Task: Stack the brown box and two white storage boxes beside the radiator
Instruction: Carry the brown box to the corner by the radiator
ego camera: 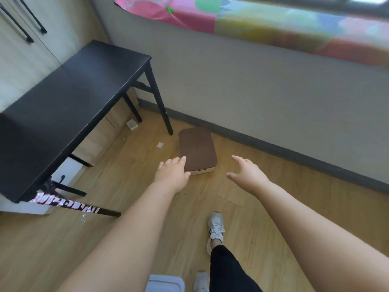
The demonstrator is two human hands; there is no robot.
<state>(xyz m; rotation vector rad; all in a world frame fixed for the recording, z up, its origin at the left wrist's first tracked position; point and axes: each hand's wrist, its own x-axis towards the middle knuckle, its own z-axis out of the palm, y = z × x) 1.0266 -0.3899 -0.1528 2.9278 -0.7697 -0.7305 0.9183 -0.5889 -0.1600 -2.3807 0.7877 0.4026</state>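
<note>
A flat box with a brown lid and a cream base [197,148] lies on the wooden floor close to the grey wall. My left hand [172,172] is stretched out with its fingers apart, its fingertips over the box's near left corner. My right hand [246,172] is also spread and holds nothing, hovering to the right of the box and apart from it. The corner of a white storage box [165,283] shows at the bottom edge, beside my feet. No radiator is in view.
A black table [69,102] stands at the left, its leg [161,100] just left of the brown-lidded box. A dark baseboard [273,147] runs along the wall. A tripod leg [84,208] crosses the floor at lower left. My shoe [215,228] is behind the hands.
</note>
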